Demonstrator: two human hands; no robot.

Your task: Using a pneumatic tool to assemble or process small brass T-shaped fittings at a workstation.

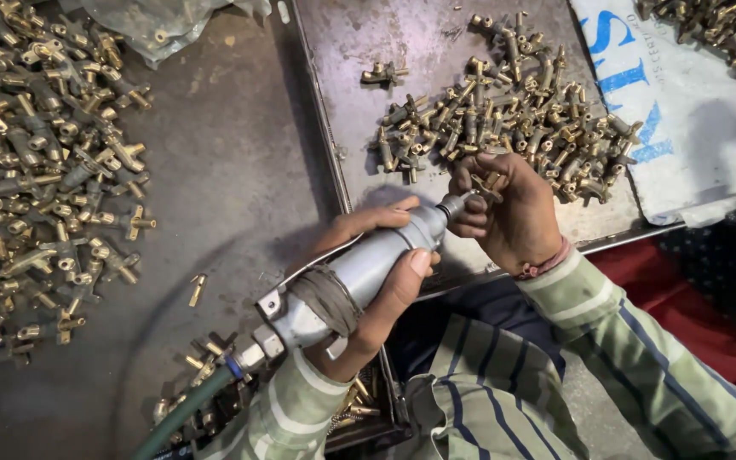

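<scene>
My left hand (376,281) grips a grey pneumatic tool (359,273) with a rag wrapped around its body and a green hose (185,413) at its back end. Its tip points up and right, touching a small brass valve fitting (487,183) that my right hand (508,213) pinches between fingers and thumb. Both hands hover over the near edge of a flat metal tray (351,51). A pile of similar brass fittings (513,111) lies on the tray just beyond my right hand.
A large heap of brass fittings (36,170) covers the dark surface at left. More fittings (726,30) lie on a white sack (692,128) at top right. A few loose ones (202,353) sit near the hose. Red cloth (683,307) lies at right.
</scene>
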